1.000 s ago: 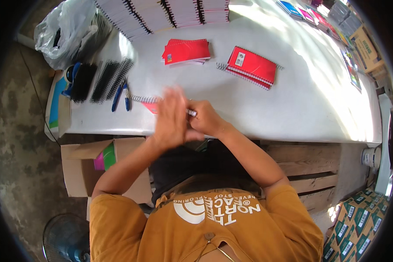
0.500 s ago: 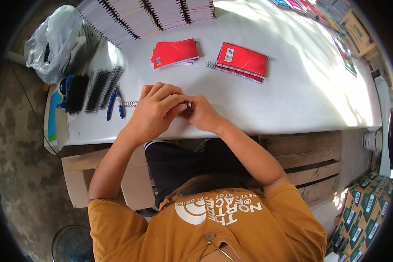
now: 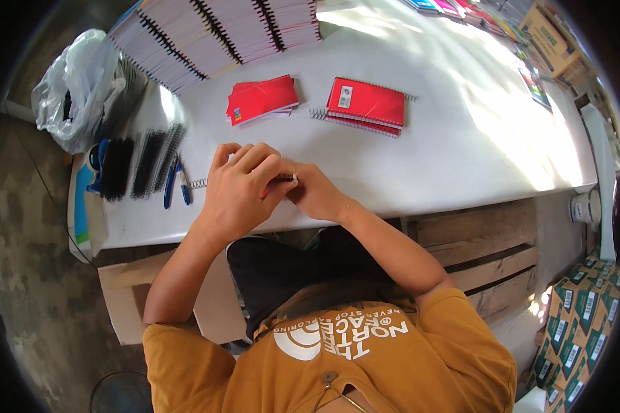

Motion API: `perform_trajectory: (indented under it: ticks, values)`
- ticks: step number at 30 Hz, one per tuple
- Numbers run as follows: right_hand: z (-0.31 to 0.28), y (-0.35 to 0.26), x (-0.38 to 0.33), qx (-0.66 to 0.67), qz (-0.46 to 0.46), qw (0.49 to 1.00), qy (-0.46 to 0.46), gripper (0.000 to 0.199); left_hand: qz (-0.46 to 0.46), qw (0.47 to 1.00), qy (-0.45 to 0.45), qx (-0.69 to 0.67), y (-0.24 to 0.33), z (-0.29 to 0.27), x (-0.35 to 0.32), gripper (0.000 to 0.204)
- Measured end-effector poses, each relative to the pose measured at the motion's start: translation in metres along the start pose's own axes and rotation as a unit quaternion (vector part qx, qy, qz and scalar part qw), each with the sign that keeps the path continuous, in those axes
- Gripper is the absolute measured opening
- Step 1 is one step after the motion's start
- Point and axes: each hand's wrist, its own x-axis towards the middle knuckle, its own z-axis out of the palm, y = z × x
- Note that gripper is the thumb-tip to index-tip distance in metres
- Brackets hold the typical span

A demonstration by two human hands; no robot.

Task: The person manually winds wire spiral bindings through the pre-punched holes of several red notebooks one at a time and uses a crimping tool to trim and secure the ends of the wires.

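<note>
Near the front edge of the table, my left hand (image 3: pixel 242 193) is closed over a small red notebook (image 3: pixel 266 192), mostly hidden beneath the fingers. A loose wire coil (image 3: pixel 198 184) sticks out from under this hand to the left. My right hand (image 3: pixel 318 194) meets the left one and grips the notebook's right end, its fingertips partly covered. Beyond the hands lies a stack of red covered booklets (image 3: pixel 262 98) with no coil showing. To its right is a pile of red spiral notebooks (image 3: pixel 366 103), with coil ends poking out at both sides.
Dark binding coils (image 3: pixel 148 160) lie left of my hands, beside blue pens (image 3: pixel 176 184) and a blue tape dispenser (image 3: pixel 98 165). Tall stacks of spiral-bound books (image 3: pixel 217 34) stand at the back. A clear plastic bag (image 3: pixel 79 89) sits at the far left. Cartons (image 3: pixel 551 41) are at the back right.
The view has shifted slightly, so the table things appear lower and further left. My fingers have moved a little on the notebook, and some of its red cover now shows between them.
</note>
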Motion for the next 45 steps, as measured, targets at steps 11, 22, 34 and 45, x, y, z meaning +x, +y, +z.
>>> perform_trajectory:
  ticks: [11, 22, 34, 45]
  values:
    - [-0.092, -0.081, 0.018, 0.059, -0.091, 0.925, 0.365, 0.055, -0.143, 0.756, 0.228, -0.596, 0.037, 0.068, 0.116, 0.038]
    - [-0.129, -0.038, -0.038, -0.496, 0.173, 0.783, 0.335, 0.076, -0.170, 0.974, 0.090, -0.123, -0.002, 0.135, 0.107, 0.055]
    - [-0.135, -0.037, -0.033, -0.433, 0.169, 0.819, 0.336, 0.065, -0.225, 0.944, -0.003, -0.241, -0.013, 0.117, 0.097, 0.047]
    - [-0.072, -0.052, -0.027, 0.025, 0.039, 0.940, 0.339, 0.055, -0.168, 0.985, -0.013, 0.029, -0.090, 0.068, 0.013, 0.030]
